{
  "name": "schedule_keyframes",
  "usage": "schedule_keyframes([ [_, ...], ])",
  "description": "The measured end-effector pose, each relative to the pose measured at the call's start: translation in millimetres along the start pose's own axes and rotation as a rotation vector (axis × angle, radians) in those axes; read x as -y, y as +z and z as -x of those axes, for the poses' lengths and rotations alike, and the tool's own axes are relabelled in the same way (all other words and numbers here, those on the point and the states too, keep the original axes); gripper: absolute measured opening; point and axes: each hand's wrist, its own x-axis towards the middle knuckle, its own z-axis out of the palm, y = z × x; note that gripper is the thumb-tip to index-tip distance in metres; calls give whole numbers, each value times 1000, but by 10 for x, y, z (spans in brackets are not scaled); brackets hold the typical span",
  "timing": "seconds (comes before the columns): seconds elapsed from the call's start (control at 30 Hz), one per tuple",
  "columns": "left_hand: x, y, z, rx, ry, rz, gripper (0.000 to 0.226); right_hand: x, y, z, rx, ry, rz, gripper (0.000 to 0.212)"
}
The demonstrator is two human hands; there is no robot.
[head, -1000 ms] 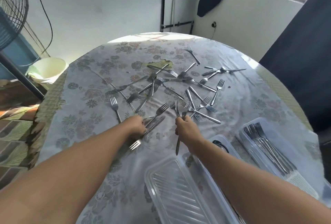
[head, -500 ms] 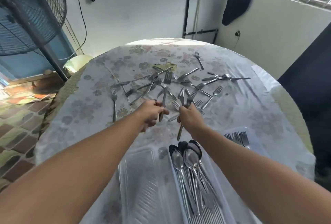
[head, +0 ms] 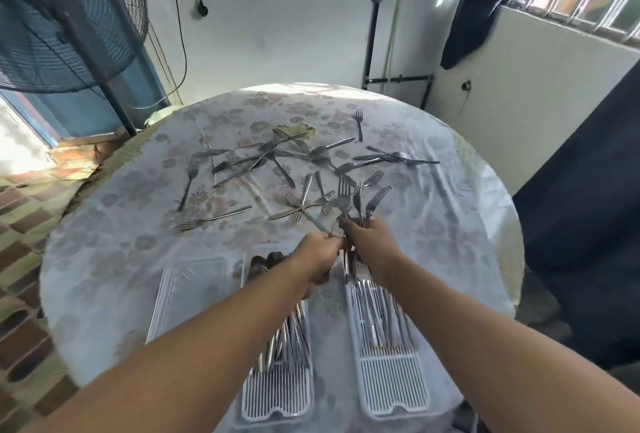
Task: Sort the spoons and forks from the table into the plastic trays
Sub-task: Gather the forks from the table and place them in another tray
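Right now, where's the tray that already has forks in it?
In the head view the fork tray sits at the near edge of the table, on the right, beside the spoon tray and directly below the right hand gripping a bunch of forks.

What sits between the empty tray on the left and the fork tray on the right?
In the head view, a third tray holding spoons lies between the empty tray and the fork tray; the left hand partly covers it.
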Motion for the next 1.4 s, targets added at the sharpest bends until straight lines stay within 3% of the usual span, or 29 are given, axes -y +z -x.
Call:
schedule_keyframes([
  [0.1,99,234,-6,-173,8,109,52,-172,-205,106,-62,41,10,28],
  [0.2,151,395,6,-286,136,75,31,-349,-362,203,-82,85,62,32],
  [0.37,286,637,73,-296,179,-131,32,-595,-502,358,-46,73,256,33],
  [0.5,433,676,134,-211,289,-127,25,-746,-443,435,-40,36,305,28],
  [0.67,555,522,98,-191,343,-436,12,-901,-422,553,-51,71,433,19],
  [0.7,573,500,93,-192,343,-531,14,-919,-418,575,-40,71,446,17],
  [0.83,642,473,49,-242,406,-846,57,-939,-371,614,-44,56,445,24],
  [0.97,669,523,62,-272,497,-1120,71,-955,-349,630,-24,36,420,23],
  [1.17,714,575,109,-311,579,-1346,33,-1052,-370,615,-34,24,534,11],
  [1.23,680,581,109,-307,589,-1447,24,-1065,-366,631,-58,1,559,19],
  [1.33,645,584,103,-298,577,-1587,26,-1074,-347,658,-45,27,603,47],
  [1.4,650,579,92,-295,571,-1610,27,-1084,-332,672,-29,23,643,52],
])
